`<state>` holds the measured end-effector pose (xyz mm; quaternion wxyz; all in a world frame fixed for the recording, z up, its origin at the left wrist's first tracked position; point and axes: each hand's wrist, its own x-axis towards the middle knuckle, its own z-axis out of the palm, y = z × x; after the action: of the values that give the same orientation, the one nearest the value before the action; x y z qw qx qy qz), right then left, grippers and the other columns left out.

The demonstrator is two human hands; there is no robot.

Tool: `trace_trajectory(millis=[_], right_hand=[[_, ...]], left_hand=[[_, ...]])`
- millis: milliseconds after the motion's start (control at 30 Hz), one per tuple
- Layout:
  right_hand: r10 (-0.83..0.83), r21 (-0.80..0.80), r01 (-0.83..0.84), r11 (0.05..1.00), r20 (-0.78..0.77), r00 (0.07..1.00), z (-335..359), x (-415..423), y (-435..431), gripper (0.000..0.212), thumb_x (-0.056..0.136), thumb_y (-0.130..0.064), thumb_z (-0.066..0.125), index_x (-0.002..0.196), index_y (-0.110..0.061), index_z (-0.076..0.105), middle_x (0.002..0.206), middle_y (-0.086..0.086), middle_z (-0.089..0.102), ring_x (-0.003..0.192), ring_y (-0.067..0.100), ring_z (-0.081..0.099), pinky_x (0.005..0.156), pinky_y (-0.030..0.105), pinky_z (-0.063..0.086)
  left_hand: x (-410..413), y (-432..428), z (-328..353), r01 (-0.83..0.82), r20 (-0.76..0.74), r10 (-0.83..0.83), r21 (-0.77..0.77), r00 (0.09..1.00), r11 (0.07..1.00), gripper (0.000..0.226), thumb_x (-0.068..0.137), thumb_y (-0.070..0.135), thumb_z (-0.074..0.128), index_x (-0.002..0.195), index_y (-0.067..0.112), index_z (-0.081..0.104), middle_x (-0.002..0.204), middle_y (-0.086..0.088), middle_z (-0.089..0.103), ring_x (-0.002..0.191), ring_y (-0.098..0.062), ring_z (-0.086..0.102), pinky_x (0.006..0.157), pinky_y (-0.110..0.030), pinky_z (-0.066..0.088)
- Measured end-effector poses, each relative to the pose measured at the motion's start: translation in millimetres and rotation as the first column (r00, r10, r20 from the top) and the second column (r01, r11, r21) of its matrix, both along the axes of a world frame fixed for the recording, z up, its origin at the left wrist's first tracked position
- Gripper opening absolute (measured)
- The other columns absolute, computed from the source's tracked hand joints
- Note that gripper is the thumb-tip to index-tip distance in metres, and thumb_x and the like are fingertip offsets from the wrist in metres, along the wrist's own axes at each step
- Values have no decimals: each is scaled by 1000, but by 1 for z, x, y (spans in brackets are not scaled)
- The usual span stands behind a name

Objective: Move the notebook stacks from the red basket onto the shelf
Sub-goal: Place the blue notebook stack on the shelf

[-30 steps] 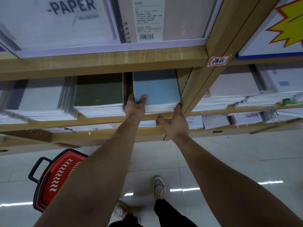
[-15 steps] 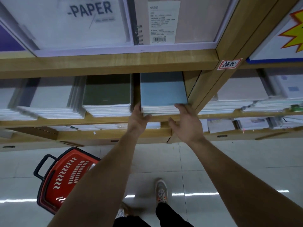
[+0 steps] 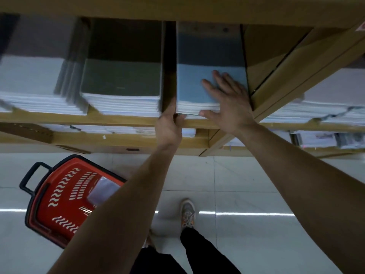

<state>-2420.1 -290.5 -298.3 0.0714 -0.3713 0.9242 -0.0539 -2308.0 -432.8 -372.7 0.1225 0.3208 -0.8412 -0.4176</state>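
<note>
- The blue notebook stack is seen lying on the wooden shelf, its front page edges set just behind the shelf lip.
- A narrow dark gap is left at the stack's 9 o'clock, between it and the green notebook stack. At its 3 o'clock the cover runs close beside the slanted wooden upright. Open room is shown above the cover, under the upper board.
- The left hand is placed at the stack's front left corner. Its thumb is curled against the lower front edge, and its fingers, held together, are reached into the gap, where their tips are hidden.
- The right hand is laid flat on the blue cover, fingers spread wide, with the thumb pressed against the white page edges.
- The covers are matte and rectangular, the pages banded in thin white layers, and the shelving is of pale wood grain.
- The red basket, of perforated plastic with a black handle, is set on glossy floor tiles at 8 o'clock in the frame. A clear-wrapped pack is seen inside it.
</note>
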Motion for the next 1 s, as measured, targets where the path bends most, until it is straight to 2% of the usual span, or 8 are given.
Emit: trace_trajectory(millis=[200,300,400,500,700,867,933,1000], right_hand=[[9,-18,-8,1000,35,999,-5,-3,3,81,92,-65,53,159,-39,16,169,-5,1,155,18,-1,123,40,2],[-20,-83,30,996,114,993,-1,-4,1,74,93,-68,48,157,-39,25,169,-7,6,155,16,1,124,40,3],[-18,-86,27,996,105,994,0,-4,0,66,98,-63,40,157,-38,25,169,-6,8,155,17,2,124,42,5],[-42,-47,46,998,86,995,0,-3,-4,63,101,-59,38,158,-39,21,169,-7,6,155,16,1,124,40,4],[-48,3,48,999,1,999,-4,-2,-8,62,101,-59,35,158,-40,19,168,-10,5,155,16,1,121,40,5],[-105,-230,161,960,239,965,9,3,-3,58,97,-48,58,150,-28,46,165,-3,26,154,17,15,125,37,14],[-168,-320,237,917,230,959,9,25,9,51,97,-40,62,144,-21,55,160,-1,36,150,17,26,123,37,24],[-221,-365,270,891,169,960,0,56,26,50,97,-33,63,141,-13,56,160,1,37,149,20,30,121,39,29]], left_hand=[[-4,-3,-14,-2,-31,0,-87,1000,996,33,98,15,57,131,8,60,109,-7,72,97,-23,67,86,-33,50],[0,-9,-12,68,-23,-70,-102,997,992,51,94,33,64,141,18,52,115,-4,71,101,-21,66,86,-31,52],[5,-7,-9,172,-67,-170,14,983,985,67,89,59,60,145,23,46,122,2,68,104,-12,62,85,-23,49],[2,-6,-9,114,-61,-115,-25,992,993,53,99,52,47,138,17,53,114,-4,70,99,-19,66,80,-24,48],[-10,-3,-8,38,22,-37,-2,999,999,45,99,43,52,137,18,53,111,-8,70,99,-25,67,83,-35,53],[1,-1,12,92,40,-100,169,994,981,53,95,52,54,143,30,44,123,2,68,110,-19,64,94,-36,53],[16,-2,17,138,62,-151,181,987,974,53,93,55,54,141,33,44,123,5,67,110,-19,65,93,-39,55],[35,0,25,171,116,-185,119,976,978,50,97,45,55,144,33,43,124,5,66,108,-18,65,93,-36,54]])
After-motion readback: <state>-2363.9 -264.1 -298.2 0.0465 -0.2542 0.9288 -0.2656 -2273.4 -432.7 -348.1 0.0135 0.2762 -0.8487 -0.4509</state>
